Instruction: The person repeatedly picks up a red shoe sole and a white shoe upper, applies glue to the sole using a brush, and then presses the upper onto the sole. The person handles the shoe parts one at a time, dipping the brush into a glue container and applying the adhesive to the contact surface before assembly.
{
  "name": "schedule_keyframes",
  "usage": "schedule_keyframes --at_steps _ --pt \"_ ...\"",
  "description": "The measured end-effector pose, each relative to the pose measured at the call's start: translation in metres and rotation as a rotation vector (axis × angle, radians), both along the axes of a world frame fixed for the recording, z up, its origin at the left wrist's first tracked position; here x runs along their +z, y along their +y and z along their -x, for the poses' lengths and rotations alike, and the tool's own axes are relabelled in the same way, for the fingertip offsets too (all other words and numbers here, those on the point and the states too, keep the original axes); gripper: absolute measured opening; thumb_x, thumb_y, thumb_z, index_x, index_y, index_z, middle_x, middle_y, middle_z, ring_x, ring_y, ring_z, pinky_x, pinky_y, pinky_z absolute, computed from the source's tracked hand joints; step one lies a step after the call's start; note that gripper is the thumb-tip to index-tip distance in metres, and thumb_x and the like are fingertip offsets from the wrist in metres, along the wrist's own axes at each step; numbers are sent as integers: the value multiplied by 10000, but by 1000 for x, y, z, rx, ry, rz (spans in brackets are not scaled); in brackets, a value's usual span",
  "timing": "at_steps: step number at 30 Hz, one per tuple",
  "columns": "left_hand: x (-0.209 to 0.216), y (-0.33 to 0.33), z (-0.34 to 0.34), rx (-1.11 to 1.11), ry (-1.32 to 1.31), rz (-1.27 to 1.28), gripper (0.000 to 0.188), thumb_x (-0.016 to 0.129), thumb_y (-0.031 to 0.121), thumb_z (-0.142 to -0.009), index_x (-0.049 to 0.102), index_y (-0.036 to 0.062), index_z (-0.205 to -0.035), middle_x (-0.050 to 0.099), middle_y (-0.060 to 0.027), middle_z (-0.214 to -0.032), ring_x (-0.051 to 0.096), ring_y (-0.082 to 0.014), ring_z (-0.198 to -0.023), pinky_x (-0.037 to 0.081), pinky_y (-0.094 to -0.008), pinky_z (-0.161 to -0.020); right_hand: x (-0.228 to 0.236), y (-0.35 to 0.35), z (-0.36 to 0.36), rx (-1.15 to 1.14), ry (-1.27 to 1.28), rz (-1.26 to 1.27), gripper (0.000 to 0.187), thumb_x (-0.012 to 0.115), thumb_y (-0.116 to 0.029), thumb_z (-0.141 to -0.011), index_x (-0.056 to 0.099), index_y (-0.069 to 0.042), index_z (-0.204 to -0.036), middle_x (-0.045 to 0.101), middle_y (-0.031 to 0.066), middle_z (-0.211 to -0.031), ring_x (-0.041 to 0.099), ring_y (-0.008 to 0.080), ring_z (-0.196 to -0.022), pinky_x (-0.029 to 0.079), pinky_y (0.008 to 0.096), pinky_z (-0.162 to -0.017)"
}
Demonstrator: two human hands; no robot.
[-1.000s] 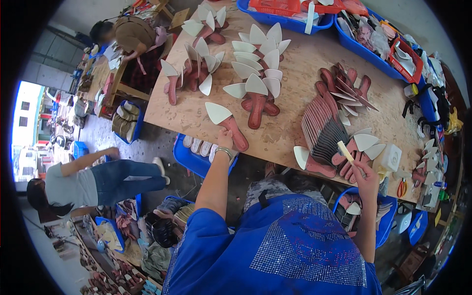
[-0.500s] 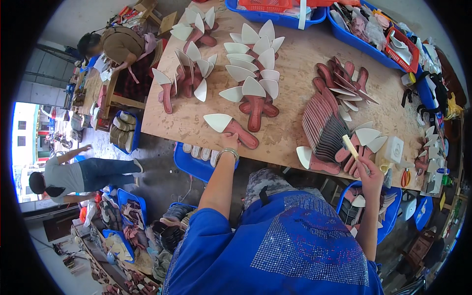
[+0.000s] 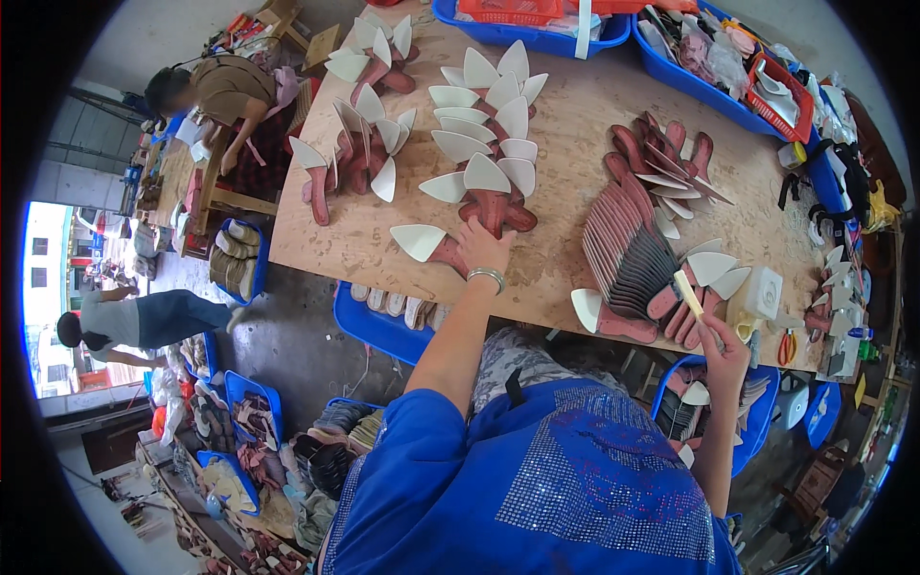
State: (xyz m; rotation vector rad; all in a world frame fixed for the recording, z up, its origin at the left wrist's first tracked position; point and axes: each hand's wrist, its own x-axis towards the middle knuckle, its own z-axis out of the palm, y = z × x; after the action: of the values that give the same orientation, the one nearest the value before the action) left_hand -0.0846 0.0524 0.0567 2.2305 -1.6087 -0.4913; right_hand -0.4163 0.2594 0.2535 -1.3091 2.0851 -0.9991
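My left hand [image 3: 486, 249] is at the near end of a pile of pink shoe insoles with white pointed toe pieces [image 3: 487, 175]. Its fingers and thumb close round the heel of the nearest insole [image 3: 490, 213]. Just left of the hand, a single insole [image 3: 418, 241] lies flat, its pink heel partly covered by my hand. My right hand [image 3: 725, 351] grips a pale brush [image 3: 688, 293], held upright over the table's near right part. Beneath and beside the brush, several insoles [image 3: 710, 268] overlap at the end of a long fanned row [image 3: 628, 254].
More insole piles [image 3: 369, 144] lie on the wooden table [image 3: 565, 172], left and far left. Blue bins [image 3: 546, 40] line its far edge. At the right are a white container [image 3: 764, 292] and orange-handled scissors [image 3: 788, 347]. Two other people [image 3: 225, 96] [image 3: 129, 316] are off to the left.
My left hand has left the single insole, moving right and away to the pile's near heel. My right hand keeps the brush nearly still. The standing person at left has shifted and lowered an arm.
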Motion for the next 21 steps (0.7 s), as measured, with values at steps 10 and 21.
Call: schedule_keyframes --at_steps 10,21 --pt "-15 -9 -5 -17 92 100 588 763 291 -729 488 -8 -1153 507 -197 -1129 502 -388 -1108 423 -459 -942 -8 17 21 -44 20 -61 209 681 -72 -849 698 12 -1040 716 89 -915 650 120 -847 498 264 -773" --pt "-23 -1 -18 -19 348 93 567 777 293 -708 538 3 -1133 579 -182 -1024 566 -367 -989 449 -420 -891 -9 18 28 -38 23 -50 203 678 -72 -851 700 12 -1035 709 87 -891 634 105 -806 496 253 -738"
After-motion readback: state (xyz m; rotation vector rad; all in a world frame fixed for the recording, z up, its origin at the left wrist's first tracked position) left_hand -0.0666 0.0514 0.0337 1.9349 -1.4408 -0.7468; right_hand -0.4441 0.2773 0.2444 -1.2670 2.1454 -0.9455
